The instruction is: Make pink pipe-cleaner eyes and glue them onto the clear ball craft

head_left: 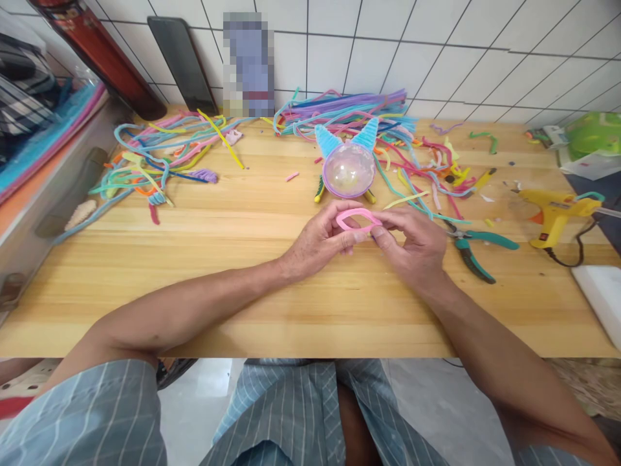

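Between my two hands is a pink pipe cleaner loop (345, 215), bent into a pointed oval. My left hand (323, 232) pinches its left and lower side between thumb and fingers. At the loop's right end, my right hand (412, 241) closes thumb and forefinger on it. Just beyond them stands a clear round dome (348, 169) with a purple rim and two blue fuzzy ears (365, 134) on top. Yellow-and-black tool handles (319, 189) poke out from under the dome. To the right of my right hand lie teal-handled pliers (478, 249).
Loose pipe cleaners (184, 145) are heaped at the left, and a bundle (349, 110) lies by the tiled wall. A yellow glue gun (553, 210) rests at the right. A dark phone (182, 61) and a red cylinder (104, 55) stand at the back left, near a plastic bin (43, 200).
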Demonstrator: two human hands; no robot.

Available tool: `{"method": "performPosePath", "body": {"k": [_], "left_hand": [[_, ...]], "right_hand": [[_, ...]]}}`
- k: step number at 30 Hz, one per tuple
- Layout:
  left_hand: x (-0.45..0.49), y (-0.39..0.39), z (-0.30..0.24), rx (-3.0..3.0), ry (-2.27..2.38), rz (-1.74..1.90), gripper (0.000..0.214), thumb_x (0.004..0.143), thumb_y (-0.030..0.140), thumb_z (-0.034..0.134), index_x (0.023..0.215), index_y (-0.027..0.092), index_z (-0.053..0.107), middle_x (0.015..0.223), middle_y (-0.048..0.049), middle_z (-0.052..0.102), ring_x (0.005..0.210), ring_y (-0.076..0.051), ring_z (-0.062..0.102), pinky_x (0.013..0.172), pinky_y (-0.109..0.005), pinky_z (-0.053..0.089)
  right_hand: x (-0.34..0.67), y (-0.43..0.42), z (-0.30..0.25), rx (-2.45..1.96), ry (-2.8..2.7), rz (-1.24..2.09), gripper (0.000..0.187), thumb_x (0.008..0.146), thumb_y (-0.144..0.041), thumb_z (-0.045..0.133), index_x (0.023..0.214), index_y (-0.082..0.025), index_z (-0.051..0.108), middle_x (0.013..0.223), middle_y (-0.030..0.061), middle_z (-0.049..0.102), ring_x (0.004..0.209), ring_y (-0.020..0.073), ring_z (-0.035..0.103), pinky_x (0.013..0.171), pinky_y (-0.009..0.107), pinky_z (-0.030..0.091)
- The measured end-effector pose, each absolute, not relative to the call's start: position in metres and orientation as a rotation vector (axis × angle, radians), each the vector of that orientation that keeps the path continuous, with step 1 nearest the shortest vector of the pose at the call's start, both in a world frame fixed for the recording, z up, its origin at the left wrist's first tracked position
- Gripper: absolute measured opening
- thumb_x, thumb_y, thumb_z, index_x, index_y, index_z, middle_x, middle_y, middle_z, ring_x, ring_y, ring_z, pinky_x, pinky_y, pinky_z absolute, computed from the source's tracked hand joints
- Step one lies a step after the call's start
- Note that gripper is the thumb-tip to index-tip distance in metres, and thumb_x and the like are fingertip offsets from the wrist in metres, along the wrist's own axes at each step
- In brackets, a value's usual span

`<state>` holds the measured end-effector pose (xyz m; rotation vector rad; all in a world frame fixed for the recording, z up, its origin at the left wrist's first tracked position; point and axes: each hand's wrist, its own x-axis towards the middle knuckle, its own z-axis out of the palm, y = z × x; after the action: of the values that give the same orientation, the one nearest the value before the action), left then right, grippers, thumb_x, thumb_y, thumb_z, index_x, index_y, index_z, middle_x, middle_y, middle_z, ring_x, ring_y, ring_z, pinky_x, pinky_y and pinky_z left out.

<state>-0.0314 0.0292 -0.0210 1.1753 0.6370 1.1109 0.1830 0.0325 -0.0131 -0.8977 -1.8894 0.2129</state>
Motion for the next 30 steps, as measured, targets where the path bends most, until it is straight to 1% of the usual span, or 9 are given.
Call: {"method": "performPosePath", "body": {"k": [4,7,11,14,16,18,24,27,30], "left_hand": [[-0.031,0.031,-0.02,1.171,0.638,1.122,0.061,0.084,0.054,0.099,0.124,0.023,0.066,0.096,0.0027,0.071,0.066,-0.007,0.065,0.062,-0.022,0.058],[-0.031,0.031,-0.019,1.174,0.646,1.118,0.059,0.086,0.057,0.098,0.122,0.022,0.067,0.094,0.0018,0.073,0.063,-0.007,0.065,0.062,-0.022,0.057],[-0.03,0.031,-0.02,1.206,0.679,1.123,0.054,0.088,0.057,0.096,0.119,0.021,0.069,0.097,0.0003,0.074,0.066,-0.008,0.065,0.063,-0.022,0.057],[-0.029,0.03,-0.022,1.235,0.685,1.125,0.05,0.09,0.054,0.094,0.119,0.021,0.069,0.104,-0.0011,0.074,0.07,-0.008,0.065,0.063,-0.021,0.056],[-0.028,0.03,-0.023,1.242,0.671,1.129,0.049,0.091,0.052,0.094,0.121,0.021,0.069,0.103,-0.0009,0.074,0.072,-0.009,0.065,0.063,-0.021,0.056],[-0.027,0.03,-0.024,1.232,0.662,1.128,0.05,0.09,0.051,0.094,0.121,0.021,0.069,0.102,-0.0009,0.074,0.072,-0.009,0.065,0.063,-0.021,0.056],[-0.028,0.031,-0.025,1.199,0.662,1.081,0.049,0.089,0.047,0.095,0.122,0.021,0.07,0.093,0.0018,0.075,0.066,-0.008,0.066,0.064,-0.021,0.057],[-0.029,0.031,-0.026,1.199,0.651,1.094,0.044,0.09,0.04,0.093,0.123,0.021,0.07,0.089,0.0037,0.074,0.064,-0.007,0.066,0.064,-0.02,0.057],[-0.029,0.032,-0.028,1.205,0.643,1.098,0.043,0.09,0.038,0.093,0.122,0.021,0.07,0.089,0.0042,0.074,0.063,-0.006,0.066,0.063,-0.019,0.057]], "right_hand": [[0.184,0.033,-0.013,-0.926,-1.889,0.241,0.019,0.104,-0.03,0.078,0.119,-0.036,0.088,0.098,0.0032,0.088,0.075,0.0214,0.079,0.075,0.041,0.069],[0.184,0.033,-0.014,-0.92,-1.886,0.254,0.018,0.105,-0.03,0.078,0.119,-0.035,0.087,0.105,0.0049,0.089,0.078,0.0217,0.08,0.074,0.041,0.069],[0.184,0.032,-0.014,-0.945,-1.888,0.228,0.013,0.105,-0.031,0.078,0.115,-0.032,0.087,0.105,0.0055,0.087,0.079,0.0205,0.079,0.072,0.038,0.068],[0.182,0.031,-0.014,-0.936,-1.885,0.249,0.02,0.105,-0.029,0.079,0.123,-0.032,0.085,0.107,0.0053,0.087,0.081,0.0203,0.08,0.073,0.037,0.068],[0.181,0.031,-0.014,-0.908,-1.915,0.265,0.028,0.106,-0.029,0.079,0.133,-0.034,0.084,0.111,0.0055,0.088,0.086,0.021,0.081,0.074,0.036,0.068],[0.179,0.032,-0.014,-0.878,-1.953,0.252,0.033,0.107,-0.028,0.076,0.139,-0.035,0.082,0.115,0.0058,0.089,0.091,0.0221,0.083,0.076,0.036,0.068],[0.179,0.034,-0.021,-0.855,-1.993,0.13,0.032,0.109,-0.028,0.073,0.138,-0.036,0.085,0.112,0.0057,0.09,0.097,0.0241,0.085,0.083,0.04,0.069],[0.18,0.034,-0.023,-0.829,-1.993,0.113,0.034,0.11,-0.026,0.071,0.139,-0.035,0.085,0.116,0.0058,0.09,0.1,0.0231,0.086,0.085,0.039,0.069],[0.18,0.034,-0.023,-0.822,-1.997,0.108,0.034,0.11,-0.024,0.069,0.139,-0.035,0.085,0.118,0.0055,0.09,0.102,0.0223,0.086,0.088,0.037,0.07]]}}
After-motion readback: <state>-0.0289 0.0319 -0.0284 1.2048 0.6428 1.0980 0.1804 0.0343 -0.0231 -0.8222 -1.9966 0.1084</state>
